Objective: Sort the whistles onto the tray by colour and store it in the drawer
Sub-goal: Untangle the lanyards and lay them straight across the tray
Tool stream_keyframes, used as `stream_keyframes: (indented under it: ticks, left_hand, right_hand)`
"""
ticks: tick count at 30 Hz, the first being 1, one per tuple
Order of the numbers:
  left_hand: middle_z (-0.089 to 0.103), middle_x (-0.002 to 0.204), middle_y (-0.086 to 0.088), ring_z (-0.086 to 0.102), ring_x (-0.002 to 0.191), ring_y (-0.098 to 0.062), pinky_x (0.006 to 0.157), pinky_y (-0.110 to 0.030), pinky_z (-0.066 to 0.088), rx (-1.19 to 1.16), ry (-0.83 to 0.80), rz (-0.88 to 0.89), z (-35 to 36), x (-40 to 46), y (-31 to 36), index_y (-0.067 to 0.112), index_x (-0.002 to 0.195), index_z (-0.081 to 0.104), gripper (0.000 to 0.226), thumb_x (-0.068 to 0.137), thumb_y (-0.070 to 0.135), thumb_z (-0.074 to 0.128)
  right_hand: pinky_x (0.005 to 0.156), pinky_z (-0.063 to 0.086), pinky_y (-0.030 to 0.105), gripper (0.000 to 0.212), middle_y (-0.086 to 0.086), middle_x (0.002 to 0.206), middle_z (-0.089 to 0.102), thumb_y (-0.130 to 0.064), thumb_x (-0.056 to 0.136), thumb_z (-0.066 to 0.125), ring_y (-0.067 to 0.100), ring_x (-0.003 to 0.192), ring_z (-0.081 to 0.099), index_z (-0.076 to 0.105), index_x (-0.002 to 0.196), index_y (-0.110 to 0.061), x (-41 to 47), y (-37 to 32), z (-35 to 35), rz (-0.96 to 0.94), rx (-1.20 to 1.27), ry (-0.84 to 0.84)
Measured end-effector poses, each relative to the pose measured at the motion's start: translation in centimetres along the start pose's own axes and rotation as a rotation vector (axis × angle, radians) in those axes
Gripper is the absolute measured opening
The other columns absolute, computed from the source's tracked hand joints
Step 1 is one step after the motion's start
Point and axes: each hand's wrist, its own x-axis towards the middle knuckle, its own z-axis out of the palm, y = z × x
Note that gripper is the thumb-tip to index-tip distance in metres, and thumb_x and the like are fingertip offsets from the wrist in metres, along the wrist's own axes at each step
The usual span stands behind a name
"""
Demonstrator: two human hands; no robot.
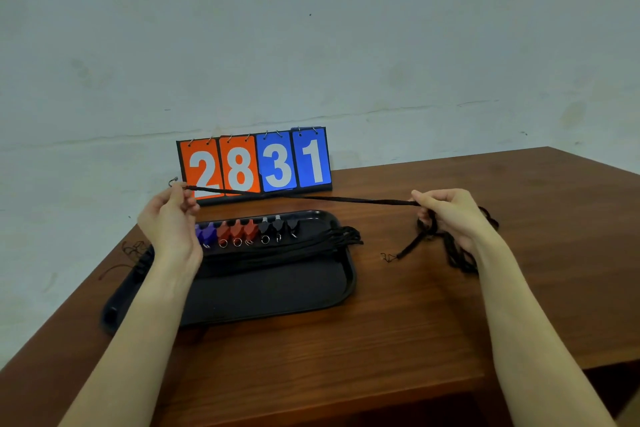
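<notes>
Two hands' fingers pinching one cord; beyond, three red whistles

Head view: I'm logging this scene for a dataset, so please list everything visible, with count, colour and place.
Tray: one, black, on the table's left half.
Whistles: about eight in a row along the tray's far edge; purple at left (count unclear, partly hidden), three red, three black.
Cords: black bundle lying across the tray.
Stretched cord: one, black, taut between both hands.
Cord tangle: black, under the right hand.
Scoreboard: one, orange 28 and blue 31, behind the tray.
Table: one, brown wood.
Left hand: pinches the cord's hook end.
Right hand: grips the cord.
</notes>
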Motion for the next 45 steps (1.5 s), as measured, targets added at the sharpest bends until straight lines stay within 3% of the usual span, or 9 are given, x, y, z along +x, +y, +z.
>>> stream_keyframes:
  ticks: [8,13,18,22,25,28,31,37,45]
  left_hand:
    - [0.061,0.078,0.008,0.057,0.063,-0.002,0.062,-0.010,0.050,0.097,0.225,0.156,-1.5,2.0,0.4,0.005,0.109,0.066,0.021,0.094,0.013,0.053]
    - [0.061,0.081,0.007,0.057,0.066,-0.003,0.066,-0.013,0.052,0.111,0.257,0.130,-1.8,2.3,0.3,0.008,0.109,0.066,0.020,0.095,0.015,0.053]
    - [0.059,0.073,0.005,0.056,0.063,-0.004,0.061,-0.017,0.049,0.064,0.239,0.061,-1.9,2.2,0.4,0.010,0.098,0.064,0.016,0.094,0.013,0.049]
    - [0.056,0.066,0.002,0.054,0.054,-0.006,0.053,-0.017,0.045,-0.015,0.147,0.006,-1.6,1.8,0.8,0.014,0.077,0.062,0.018,0.091,0.009,0.050]
    - [0.053,0.062,0.002,0.051,0.051,-0.006,0.051,-0.016,0.043,-0.033,0.085,0.004,-1.1,1.0,0.9,0.014,0.071,0.059,0.022,0.090,0.007,0.050]
    - [0.052,0.061,0.002,0.049,0.051,-0.005,0.050,-0.016,0.042,-0.025,0.077,0.006,-1.0,0.6,0.9,0.015,0.070,0.058,0.024,0.090,0.007,0.049]
    - [0.052,0.061,0.002,0.049,0.049,-0.005,0.049,-0.015,0.042,-0.023,0.103,0.003,-1.2,0.7,0.8,0.015,0.070,0.059,0.024,0.091,0.008,0.049]
    - [0.053,0.061,0.001,0.049,0.045,-0.005,0.048,-0.016,0.042,-0.044,0.130,-0.019,-1.3,1.2,0.9,0.014,0.071,0.061,0.023,0.090,0.008,0.050]
    - [0.053,0.061,0.002,0.048,0.047,-0.006,0.047,-0.017,0.041,-0.011,0.157,-0.039,-1.6,1.5,1.3,0.015,0.070,0.061,0.023,0.089,0.008,0.050]
  right_hand:
    - [0.060,0.053,0.024,0.013,0.011,0.077,0.068,-0.013,0.086,0.067,0.017,0.067,0.065,0.073,0.093,-0.004,-0.1,0.0,0.4,-0.049,0.007,-0.241]
    - [0.039,0.023,0.019,0.015,0.002,0.064,0.055,-0.019,0.090,0.062,0.009,0.042,0.036,0.069,0.089,-0.005,0.3,0.1,0.5,-0.064,-0.067,-0.354]
    - [0.047,0.015,0.024,0.029,-0.002,0.053,0.040,-0.032,0.091,0.060,0.010,0.043,0.024,0.071,0.081,-0.007,0.0,0.1,0.0,-0.009,-0.181,-0.409]
    - [0.041,0.025,0.020,0.032,0.001,0.050,0.042,-0.033,0.087,0.066,0.014,0.045,0.025,0.073,0.079,-0.003,0.3,0.9,-0.2,0.052,-0.385,-0.292]
    - [0.055,0.045,0.028,0.027,-0.002,0.052,0.057,-0.028,0.087,0.068,0.020,0.049,0.042,0.073,0.077,-0.004,1.1,1.6,0.1,0.046,-0.688,-0.189]
    - [0.075,0.048,0.033,0.020,0.001,0.084,0.061,-0.023,0.090,0.065,0.018,0.076,0.056,0.070,0.082,-0.006,1.7,2.0,0.5,0.005,-0.864,-0.079]
    - [0.083,0.050,0.036,0.008,0.003,0.098,0.060,-0.024,0.091,0.061,0.019,0.086,0.058,0.065,0.085,-0.021,1.6,1.9,1.5,-0.253,-0.890,0.016]
    - [0.063,0.047,0.014,0.018,0.004,0.065,0.068,-0.018,0.094,0.057,0.007,0.058,0.060,0.072,0.086,-0.015,-0.7,-0.2,4.5,-0.438,-0.388,-0.310]
    - [0.055,0.044,0.020,0.018,0.009,0.056,0.062,-0.021,0.073,0.082,0.013,0.049,0.052,0.075,0.082,-0.008,-0.3,1.0,4.6,-0.186,-0.632,-0.649]
